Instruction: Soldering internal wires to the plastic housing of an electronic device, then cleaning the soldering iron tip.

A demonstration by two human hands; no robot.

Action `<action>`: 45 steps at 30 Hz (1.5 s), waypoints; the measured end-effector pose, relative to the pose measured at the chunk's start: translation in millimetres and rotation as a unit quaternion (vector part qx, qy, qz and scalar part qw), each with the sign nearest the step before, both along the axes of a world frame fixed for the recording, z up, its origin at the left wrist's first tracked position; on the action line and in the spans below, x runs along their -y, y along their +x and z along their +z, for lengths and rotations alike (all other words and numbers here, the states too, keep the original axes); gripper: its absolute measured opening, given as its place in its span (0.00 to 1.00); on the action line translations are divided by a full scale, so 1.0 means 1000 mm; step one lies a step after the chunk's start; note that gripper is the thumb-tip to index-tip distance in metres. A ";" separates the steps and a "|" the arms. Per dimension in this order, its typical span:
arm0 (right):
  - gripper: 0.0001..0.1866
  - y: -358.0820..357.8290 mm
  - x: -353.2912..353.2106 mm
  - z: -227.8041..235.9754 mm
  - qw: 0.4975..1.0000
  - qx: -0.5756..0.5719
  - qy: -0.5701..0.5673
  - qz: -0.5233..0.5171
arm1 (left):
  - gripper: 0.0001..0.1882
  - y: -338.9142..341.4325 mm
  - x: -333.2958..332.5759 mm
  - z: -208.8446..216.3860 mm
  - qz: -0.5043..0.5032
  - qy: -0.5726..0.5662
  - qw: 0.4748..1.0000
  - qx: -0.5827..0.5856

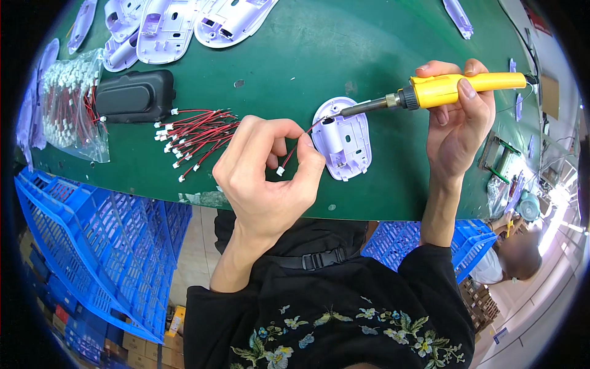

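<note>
In my right hand (458, 114) is a yellow soldering iron (470, 87), held by its handle. Its tip meets the upper end of a pale lilac plastic housing (355, 144) lying on the green bench. My left hand (267, 163) pinches a thin red-and-black wire (294, 149) between thumb and forefinger. A white plug hangs from one end of that wire, and the other end reaches the housing by the iron's tip. The exact contact there is too small to make out. Left of my hand lies a fanned pile of similar wires (200, 132) with white connectors.
A black plastic case (136, 97) and a clear bag of connector wires (72, 101) lie farther left. Several lilac housings (165, 31) sit along the far left. Blue crates (110, 246) stand below the bench edge on both sides. Another person (513, 258) is at the right.
</note>
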State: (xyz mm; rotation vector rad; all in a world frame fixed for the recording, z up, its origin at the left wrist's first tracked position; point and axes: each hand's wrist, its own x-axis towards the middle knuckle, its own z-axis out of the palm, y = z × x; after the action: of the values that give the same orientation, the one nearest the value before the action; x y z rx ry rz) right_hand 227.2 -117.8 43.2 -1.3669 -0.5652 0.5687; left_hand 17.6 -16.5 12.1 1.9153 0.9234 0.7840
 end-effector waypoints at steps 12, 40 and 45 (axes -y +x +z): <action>0.13 -0.001 -0.002 -0.001 1.000 -0.004 -0.022 -0.016 | 0.06 0.000 0.002 -0.001 0.008 -0.023 1.000 0.017; 0.11 -0.006 -0.003 0.000 1.000 -0.007 -0.023 -0.016 | 0.07 -0.001 0.001 -0.004 0.002 -0.016 0.999 0.038; 0.11 -0.009 -0.005 0.000 0.999 -0.008 -0.026 -0.021 | 0.07 -0.001 0.002 -0.004 0.005 -0.019 0.999 0.038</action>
State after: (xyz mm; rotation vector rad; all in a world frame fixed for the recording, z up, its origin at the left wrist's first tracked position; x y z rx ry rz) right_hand 218.3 -112.5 42.8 -1.4193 -0.5096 0.5639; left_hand 16.3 -18.2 7.8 1.8355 0.8959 0.8342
